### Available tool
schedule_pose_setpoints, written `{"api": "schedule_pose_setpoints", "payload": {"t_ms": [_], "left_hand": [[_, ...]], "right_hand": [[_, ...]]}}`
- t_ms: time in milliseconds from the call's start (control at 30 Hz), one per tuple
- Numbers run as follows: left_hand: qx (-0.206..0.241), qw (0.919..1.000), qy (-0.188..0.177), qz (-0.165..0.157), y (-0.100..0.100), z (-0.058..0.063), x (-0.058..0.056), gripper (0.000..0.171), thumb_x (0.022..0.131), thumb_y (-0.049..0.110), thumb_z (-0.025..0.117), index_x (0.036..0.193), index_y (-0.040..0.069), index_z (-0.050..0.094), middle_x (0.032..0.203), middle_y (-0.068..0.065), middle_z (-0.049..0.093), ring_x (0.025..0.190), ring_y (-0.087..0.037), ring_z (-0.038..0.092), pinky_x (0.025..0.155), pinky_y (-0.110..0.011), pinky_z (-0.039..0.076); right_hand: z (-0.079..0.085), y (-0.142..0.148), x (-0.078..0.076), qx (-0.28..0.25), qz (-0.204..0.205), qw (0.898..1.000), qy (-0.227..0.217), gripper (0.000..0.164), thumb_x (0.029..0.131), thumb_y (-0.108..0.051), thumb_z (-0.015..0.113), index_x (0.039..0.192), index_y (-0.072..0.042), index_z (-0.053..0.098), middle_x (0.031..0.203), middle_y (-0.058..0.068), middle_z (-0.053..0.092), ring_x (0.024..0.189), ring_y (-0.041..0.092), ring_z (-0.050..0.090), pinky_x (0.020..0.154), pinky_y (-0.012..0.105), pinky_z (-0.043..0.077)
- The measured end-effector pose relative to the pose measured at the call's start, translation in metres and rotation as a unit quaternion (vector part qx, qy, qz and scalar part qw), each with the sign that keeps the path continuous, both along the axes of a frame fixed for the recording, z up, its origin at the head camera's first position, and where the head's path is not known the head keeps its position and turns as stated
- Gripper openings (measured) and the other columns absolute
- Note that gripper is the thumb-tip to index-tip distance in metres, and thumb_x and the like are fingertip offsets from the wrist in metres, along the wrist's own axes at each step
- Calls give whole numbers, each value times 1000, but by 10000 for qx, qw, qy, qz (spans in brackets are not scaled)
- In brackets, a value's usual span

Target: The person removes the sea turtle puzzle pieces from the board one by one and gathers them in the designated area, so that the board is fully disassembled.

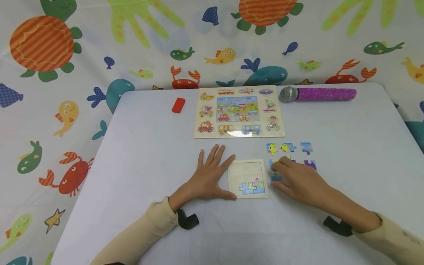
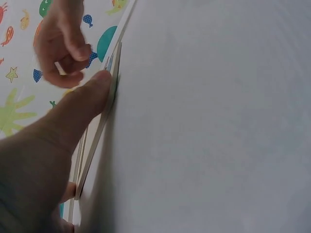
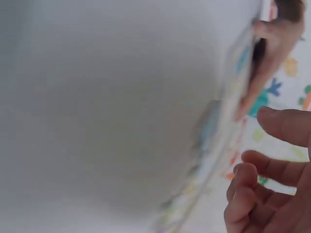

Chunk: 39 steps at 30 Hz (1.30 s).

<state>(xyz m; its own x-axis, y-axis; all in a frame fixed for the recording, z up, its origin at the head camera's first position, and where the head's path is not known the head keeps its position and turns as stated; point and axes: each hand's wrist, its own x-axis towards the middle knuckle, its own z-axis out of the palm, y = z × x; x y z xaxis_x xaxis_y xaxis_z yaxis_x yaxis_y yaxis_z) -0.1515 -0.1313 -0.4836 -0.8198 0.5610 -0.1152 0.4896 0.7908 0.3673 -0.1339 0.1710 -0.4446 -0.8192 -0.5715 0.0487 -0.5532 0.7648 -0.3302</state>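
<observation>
A small square wooden puzzle tray (image 1: 245, 168) lies on the table. Joined blue puzzle pieces (image 1: 252, 187) with a pink patch fill its lower right corner. My left hand (image 1: 208, 180) is spread flat at the tray's left side, thumb and index finger touching its edge. To the right of the tray, my right hand (image 1: 299, 182) hovers over loose jigsaw pieces (image 1: 306, 147), partly covering several. A dark blue-green piece (image 1: 276, 177) shows between its thumb and fingers. In the right wrist view, thumb and fingers (image 3: 284, 127) stand apart with nothing seen between them.
Behind the tray lies a larger wooden vehicle puzzle board (image 1: 238, 129). A red block (image 1: 178, 105) sits to its left, and a purple microphone (image 1: 326, 94) at the back right. A sea-animal patterned cloth (image 1: 149, 66) hangs behind the white table (image 1: 139, 162).
</observation>
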Motion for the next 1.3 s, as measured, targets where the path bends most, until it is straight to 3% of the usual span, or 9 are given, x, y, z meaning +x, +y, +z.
{"api": "schedule_pose_setpoints", "payload": {"t_ms": [167, 300, 433, 767, 1033, 1300], "left_hand": [[-22, 10000, 43, -15, -1, 1, 0, 124, 67, 73, 82, 163, 18, 27, 171, -14, 1, 157, -32, -11, 116, -67, -10], [-50, 10000, 44, -68, -1, 2, 0, 123, 68, 73, 81, 164, 19, 27, 171, -15, 1, 157, -32, -11, 116, -67, -10], [-25, 9999, 38, -89, 0, 3, 0, 123, 68, 73, 82, 164, 19, 27, 171, -15, 1, 157, -32, -12, 117, -67, -10], [-79, 9999, 57, -79, 0, 4, -1, 123, 68, 73, 82, 163, 18, 27, 171, -15, 2, 157, -32, -10, 117, -68, -8], [-73, 9999, 17, -91, 0, 4, -1, 123, 68, 74, 81, 164, 19, 26, 171, -14, 1, 157, -31, -11, 117, -67, -9], [-75, 9999, -72, -62, -1, 5, -1, 123, 68, 74, 81, 164, 19, 25, 171, -14, -1, 156, -30, -13, 117, -67, -11]], "right_hand": [[15, -26, -8, -120, 763, 9964, -337, 35, 87, -23, 82, 120, -13, 73, 111, 6, 63, 73, 10, 56, 60, 25, 50], [12, -41, -14, -3, 1389, 9878, -698, 33, 88, -17, 82, 120, -16, 74, 113, 5, 61, 79, 11, 57, 66, 26, 53], [4, -46, -19, 15, 1659, 9821, -897, 33, 85, -14, 84, 117, -14, 76, 115, 6, 59, 82, 11, 57, 73, 27, 54], [-5, -50, -21, -213, 1637, 9786, -1226, 25, 83, -8, 84, 102, -11, 69, 114, 5, 55, 83, 11, 57, 73, 25, 53], [-8, -52, -22, -311, 1441, 9769, -1550, 28, 83, -4, 83, 104, -12, 67, 89, -5, 52, 77, 10, 50, 68, 25, 48], [-11, -51, -23, -748, 1300, 9731, -1749, 27, 83, 1, 79, 91, -16, 59, 76, -9, 48, 72, 8, 48, 64, 25, 44]]}}
